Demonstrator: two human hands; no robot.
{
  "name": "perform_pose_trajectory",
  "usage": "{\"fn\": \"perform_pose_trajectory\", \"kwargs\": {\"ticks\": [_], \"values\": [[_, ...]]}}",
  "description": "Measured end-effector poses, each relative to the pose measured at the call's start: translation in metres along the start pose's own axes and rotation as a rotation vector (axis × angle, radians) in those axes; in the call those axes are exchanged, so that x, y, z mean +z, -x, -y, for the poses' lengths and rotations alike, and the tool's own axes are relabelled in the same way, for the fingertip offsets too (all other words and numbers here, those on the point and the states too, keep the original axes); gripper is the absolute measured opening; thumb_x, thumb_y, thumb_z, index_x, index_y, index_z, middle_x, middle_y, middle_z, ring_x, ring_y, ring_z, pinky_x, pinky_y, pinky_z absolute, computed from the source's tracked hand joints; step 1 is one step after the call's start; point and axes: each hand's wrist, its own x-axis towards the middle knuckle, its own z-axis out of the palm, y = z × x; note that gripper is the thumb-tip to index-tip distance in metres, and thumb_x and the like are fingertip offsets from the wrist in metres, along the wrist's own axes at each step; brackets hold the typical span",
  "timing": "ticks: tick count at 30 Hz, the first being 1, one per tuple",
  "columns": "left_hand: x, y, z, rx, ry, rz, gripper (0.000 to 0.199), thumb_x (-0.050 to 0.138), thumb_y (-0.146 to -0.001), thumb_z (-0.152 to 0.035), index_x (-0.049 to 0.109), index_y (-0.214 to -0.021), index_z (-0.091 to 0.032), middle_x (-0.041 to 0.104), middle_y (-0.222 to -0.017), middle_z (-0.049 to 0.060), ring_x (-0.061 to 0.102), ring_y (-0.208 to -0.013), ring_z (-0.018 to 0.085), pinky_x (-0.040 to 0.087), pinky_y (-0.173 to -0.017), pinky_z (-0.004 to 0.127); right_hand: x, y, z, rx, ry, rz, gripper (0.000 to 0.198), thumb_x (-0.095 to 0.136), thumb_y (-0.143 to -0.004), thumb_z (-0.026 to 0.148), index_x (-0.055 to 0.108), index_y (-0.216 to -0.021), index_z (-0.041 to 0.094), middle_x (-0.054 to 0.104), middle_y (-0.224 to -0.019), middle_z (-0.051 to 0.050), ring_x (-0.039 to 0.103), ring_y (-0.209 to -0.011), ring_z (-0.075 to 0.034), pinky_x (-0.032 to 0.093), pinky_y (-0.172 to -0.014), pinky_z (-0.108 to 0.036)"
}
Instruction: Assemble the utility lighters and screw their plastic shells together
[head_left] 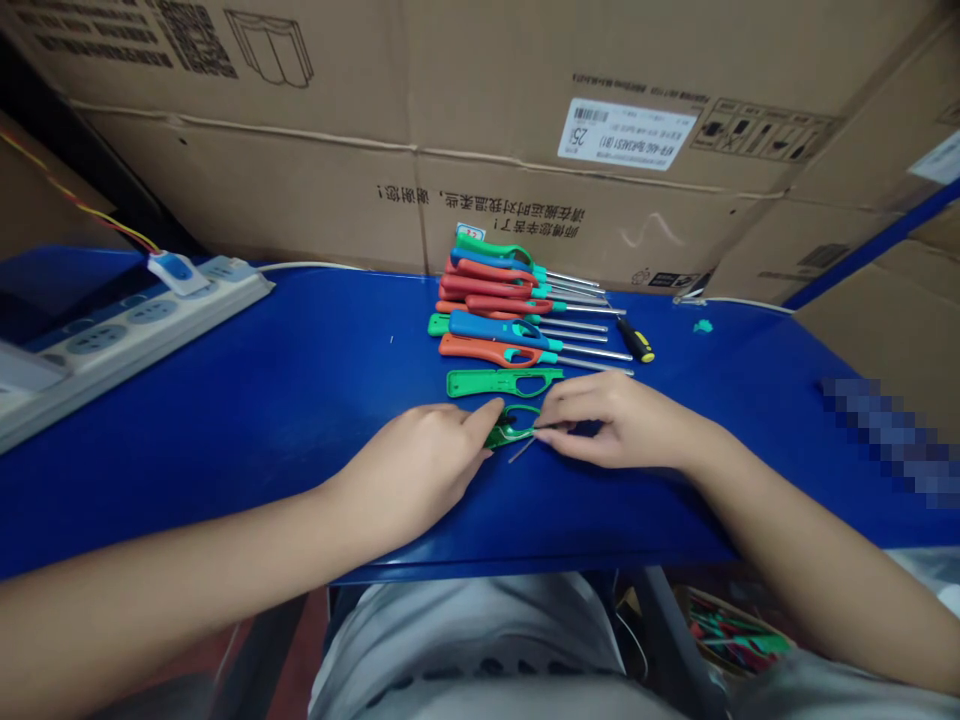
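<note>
My left hand [431, 450] is closed around the handle end of a green lighter shell half [517, 412], low over the blue table. At the shell's other end, the fingers of my right hand [600, 418] pinch a thin wire [523, 450]; what else they hold is hidden. A second green lighter shell half [502, 382] lies open side up just beyond my hands. Behind it, several long-nosed lighters [491, 350] in orange, blue, red and green lie in a row, their metal tubes pointing right.
A black and yellow screwdriver [636, 341] lies right of the lighters, with a small teal piece [703, 326] farther right. A white power strip [135, 335] runs along the left. Cardboard [480, 150] walls the back. A box of coloured parts [739, 630] stands below the table at right.
</note>
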Motion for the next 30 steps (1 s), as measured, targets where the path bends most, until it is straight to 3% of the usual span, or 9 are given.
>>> {"fn": "perform_pose_trajectory", "kwargs": {"ticks": [3,7,11,19,23,27,30], "values": [[0.003,-0.002,0.002,-0.022,0.164,-0.036,0.037,0.064,-0.094,-0.025,0.060,-0.130,-0.017,0.075,-0.099,0.010,0.074,-0.089,0.028,0.060,-0.076,0.039,0.006,-0.001,-0.002,0.055,0.062,-0.094,0.019,0.054,-0.098,0.025,0.071,-0.094,0.015,0.070,-0.084,-0.007,0.064,-0.075,-0.015,0.048,-0.070,-0.026],[0.009,-0.004,0.006,-0.004,0.286,-0.080,0.036,0.066,-0.093,-0.023,0.061,-0.128,-0.018,0.073,-0.110,0.011,0.072,-0.102,0.027,0.059,-0.088,0.041,0.016,-0.004,-0.007,0.106,0.063,-0.039,0.014,0.058,-0.096,0.025,0.069,-0.097,0.016,0.069,-0.092,-0.008,0.064,-0.080,-0.017,0.048,-0.071,-0.027],[0.012,-0.004,0.007,0.008,0.315,-0.082,0.036,0.064,-0.093,-0.022,0.062,-0.129,-0.017,0.073,-0.113,0.012,0.071,-0.103,0.027,0.059,-0.090,0.041,0.021,-0.007,-0.010,0.107,-0.021,-0.059,0.011,0.058,-0.095,0.019,0.067,-0.090,0.016,0.067,-0.085,-0.006,0.062,-0.077,-0.016,0.048,-0.072,-0.027],[0.013,-0.005,0.007,0.171,0.268,-0.140,0.035,0.058,-0.097,-0.017,0.061,-0.132,-0.020,0.073,-0.115,0.007,0.069,-0.101,0.022,0.057,-0.089,0.036,0.012,-0.007,-0.008,0.109,-0.079,-0.074,0.008,0.063,-0.093,0.018,0.069,-0.088,0.016,0.068,-0.084,-0.005,0.061,-0.074,-0.014,0.047,-0.070,-0.026],[0.012,-0.004,0.007,0.229,0.214,-0.116,0.038,0.052,-0.099,-0.016,0.059,-0.136,-0.018,0.074,-0.110,0.007,0.067,-0.096,0.021,0.057,-0.084,0.033,-0.002,-0.001,-0.004,0.108,-0.106,0.011,0.010,0.068,-0.091,0.025,0.069,-0.091,0.015,0.066,-0.086,-0.004,0.058,-0.069,-0.011,0.046,-0.064,-0.023],[0.011,-0.003,0.007,0.290,0.127,-0.086,0.038,0.048,-0.099,-0.011,0.062,-0.133,-0.020,0.066,-0.129,0.008,0.062,-0.107,0.023,0.053,-0.096,0.038,-0.009,0.003,-0.005,0.075,-0.133,0.098,0.016,0.070,-0.091,0.031,0.072,-0.093,0.015,0.067,-0.087,-0.004,0.062,-0.076,-0.012,0.048,-0.070,-0.024],[0.010,-0.004,0.007,0.279,0.117,-0.090,0.040,0.048,-0.097,-0.010,0.064,-0.131,-0.022,0.062,-0.128,0.010,0.059,-0.112,0.024,0.052,-0.099,0.040,-0.009,0.004,-0.007,0.074,-0.125,0.107,0.014,0.068,-0.092,0.029,0.074,-0.094,0.016,0.069,-0.087,-0.005,0.063,-0.075,-0.013,0.049,-0.070,-0.024]]}}
